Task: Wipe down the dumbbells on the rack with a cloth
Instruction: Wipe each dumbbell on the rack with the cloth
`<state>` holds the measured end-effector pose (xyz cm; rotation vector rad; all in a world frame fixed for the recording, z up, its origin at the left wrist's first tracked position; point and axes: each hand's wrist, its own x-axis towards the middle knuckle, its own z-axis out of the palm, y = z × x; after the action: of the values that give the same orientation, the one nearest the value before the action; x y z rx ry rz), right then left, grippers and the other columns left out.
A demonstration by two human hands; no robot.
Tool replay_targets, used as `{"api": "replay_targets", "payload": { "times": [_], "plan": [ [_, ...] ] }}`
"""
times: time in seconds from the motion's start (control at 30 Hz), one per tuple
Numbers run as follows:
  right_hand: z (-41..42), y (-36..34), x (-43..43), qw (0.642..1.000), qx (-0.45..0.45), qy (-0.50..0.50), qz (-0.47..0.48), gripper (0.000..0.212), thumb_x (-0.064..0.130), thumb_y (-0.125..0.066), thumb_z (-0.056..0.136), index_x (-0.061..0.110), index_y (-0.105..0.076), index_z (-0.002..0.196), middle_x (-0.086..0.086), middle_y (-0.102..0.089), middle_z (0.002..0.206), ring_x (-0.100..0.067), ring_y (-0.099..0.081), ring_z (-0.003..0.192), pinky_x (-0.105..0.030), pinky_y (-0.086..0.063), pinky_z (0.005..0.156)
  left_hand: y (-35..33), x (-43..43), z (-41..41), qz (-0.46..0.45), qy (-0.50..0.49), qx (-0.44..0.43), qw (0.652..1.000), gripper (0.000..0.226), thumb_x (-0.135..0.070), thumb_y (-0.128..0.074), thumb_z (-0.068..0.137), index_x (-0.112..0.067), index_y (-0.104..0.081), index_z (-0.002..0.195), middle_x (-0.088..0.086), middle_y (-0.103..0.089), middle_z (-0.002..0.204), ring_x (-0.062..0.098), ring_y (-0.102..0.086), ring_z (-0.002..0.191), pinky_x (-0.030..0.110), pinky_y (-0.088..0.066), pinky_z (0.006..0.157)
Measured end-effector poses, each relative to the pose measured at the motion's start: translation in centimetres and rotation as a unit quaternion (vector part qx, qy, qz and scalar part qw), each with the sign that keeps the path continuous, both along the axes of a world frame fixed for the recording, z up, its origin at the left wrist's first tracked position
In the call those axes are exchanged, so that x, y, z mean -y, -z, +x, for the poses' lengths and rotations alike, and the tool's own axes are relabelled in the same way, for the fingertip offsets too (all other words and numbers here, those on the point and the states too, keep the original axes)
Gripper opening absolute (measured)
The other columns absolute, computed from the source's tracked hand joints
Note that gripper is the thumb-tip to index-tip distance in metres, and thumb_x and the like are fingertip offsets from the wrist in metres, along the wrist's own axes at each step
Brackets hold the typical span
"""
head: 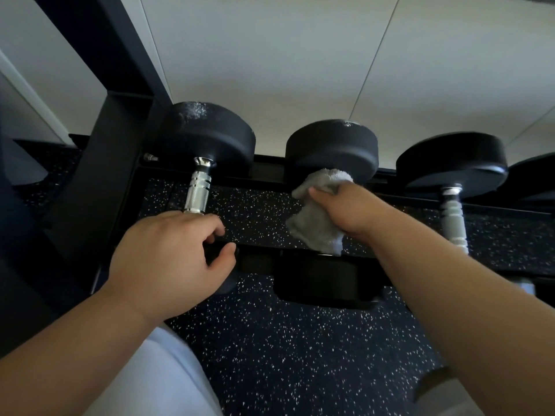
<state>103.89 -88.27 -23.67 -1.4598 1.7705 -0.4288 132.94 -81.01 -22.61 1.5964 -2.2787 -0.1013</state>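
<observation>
Three black dumbbells lie across the dark rack (99,163). The left dumbbell (207,136) shows a chrome handle; my left hand (168,256) grips its near head, fingers curled over it. My right hand (354,208) holds a grey cloth (318,214) wrapped round the handle of the middle dumbbell (333,148), which the cloth hides. The right dumbbell (453,163) lies untouched with its handle bare. White specks mark the top of the left head.
A pale panelled wall (300,55) rises behind the rack. Speckled dark rubber floor (285,355) spreads below. The rack's upright post stands at the left. Another dumbbell head (537,175) shows at the far right edge. My light clothing fills the bottom left.
</observation>
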Motion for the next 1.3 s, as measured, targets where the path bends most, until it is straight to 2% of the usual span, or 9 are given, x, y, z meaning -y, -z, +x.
{"api": "replay_targets", "payload": {
  "times": [0.17,0.27,0.33,0.43,0.63,0.77,1.0,1.13,1.3],
  "plan": [
    [-2.5,-2.6,-4.6,0.972,-0.188,-0.140,0.018,0.019,0.030,-0.045,0.108,0.018,-0.060,0.106,0.000,-0.068,0.092,-0.019,-0.062,0.082,-0.029,-0.047,0.069,0.1,0.1,-0.1,0.001,-0.004,-0.001,1.000,0.035,-0.060,-0.048,0.084,-0.034,-0.071,0.089,-0.018,-0.065,0.074,0.010,-0.062,0.072,0.029,-0.047,0.059],
    [-2.5,-4.8,-5.4,0.982,-0.147,0.011,-0.118,0.021,0.026,-0.045,0.106,0.018,-0.064,0.109,-0.002,-0.070,0.096,-0.021,-0.064,0.085,-0.033,-0.046,0.069,0.2,0.0,0.0,0.002,-0.005,-0.001,1.000,0.037,-0.061,-0.047,0.085,-0.034,-0.071,0.091,-0.017,-0.066,0.074,0.009,-0.062,0.071,0.029,-0.047,0.060],
    [-1.8,-6.7,-5.0,0.974,-0.071,0.127,-0.173,0.027,0.034,-0.043,0.107,0.018,-0.062,0.098,0.000,-0.067,0.082,-0.018,-0.060,0.068,-0.030,-0.042,0.057,0.2,-0.1,0.0,0.006,-0.003,-0.001,1.000,0.037,-0.061,-0.047,0.086,-0.034,-0.071,0.092,-0.018,-0.066,0.074,0.008,-0.061,0.071,0.029,-0.047,0.060],
    [-0.8,-7.9,-3.7,0.981,-0.073,0.115,-0.135,0.027,0.039,-0.040,0.107,0.017,-0.055,0.101,-0.005,-0.061,0.082,-0.017,-0.052,0.061,-0.028,-0.036,0.046,0.1,-0.1,0.0,0.004,-0.002,-0.009,1.000,0.035,-0.061,-0.047,0.086,-0.035,-0.071,0.090,-0.018,-0.064,0.072,0.006,-0.059,0.069,0.030,-0.049,0.060],
    [-2.7,-9.3,-1.0,0.970,-0.176,0.084,-0.143,0.043,0.043,-0.035,0.108,0.010,-0.046,0.133,-0.016,-0.052,0.128,-0.029,-0.051,0.102,-0.033,-0.037,0.081,0.1,-0.1,0.1,0.000,-0.001,-0.022,1.000,0.032,-0.059,-0.051,0.084,-0.034,-0.070,0.090,-0.018,-0.062,0.071,0.006,-0.059,0.071,0.029,-0.048,0.062],
    [-1.8,-7.2,2.3,0.969,-0.181,-0.052,-0.163,0.046,0.041,-0.037,0.106,0.018,-0.040,0.145,-0.010,-0.046,0.144,-0.028,-0.049,0.125,-0.037,-0.040,0.095,-0.1,-0.2,0.0,0.002,-0.007,-0.044,0.999,0.031,-0.059,-0.053,0.082,-0.034,-0.070,0.089,-0.020,-0.062,0.073,0.005,-0.059,0.073,0.028,-0.049,0.062],
    [1.9,-5.4,4.4,0.831,-0.384,-0.218,-0.339,0.046,0.053,-0.036,0.101,0.025,-0.061,0.128,0.004,-0.061,0.131,-0.024,-0.060,0.118,-0.041,-0.045,0.104,-0.2,0.1,0.1,0.002,-0.037,-0.121,0.992,0.026,-0.056,-0.057,0.087,-0.035,-0.071,0.091,-0.024,-0.064,0.076,0.001,-0.059,0.074,0.031,-0.049,0.073],
    [-1.5,-5.8,3.6,0.876,-0.291,-0.210,-0.323,0.054,0.055,-0.047,0.097,0.031,-0.047,0.146,0.006,-0.054,0.145,-0.020,-0.052,0.130,-0.041,-0.047,0.103,-0.5,0.4,0.1,0.021,-0.088,-0.154,0.984,0.016,-0.049,-0.063,0.092,-0.035,-0.070,0.088,-0.025,-0.066,0.081,-0.001,-0.062,0.081,0.028,-0.048,0.072],
    [-3.0,-5.7,3.4,0.931,-0.247,-0.070,-0.258,0.049,0.055,-0.055,0.091,0.022,-0.054,0.126,0.001,-0.061,0.109,-0.020,-0.057,0.090,-0.032,-0.044,0.074,-0.5,0.6,-0.3,0.015,-0.112,-0.156,0.981,0.032,-0.059,-0.049,0.087,-0.034,-0.068,0.086,-0.022,-0.067,0.078,0.000,-0.061,0.075,0.033,-0.051,0.074]
  ]
}}
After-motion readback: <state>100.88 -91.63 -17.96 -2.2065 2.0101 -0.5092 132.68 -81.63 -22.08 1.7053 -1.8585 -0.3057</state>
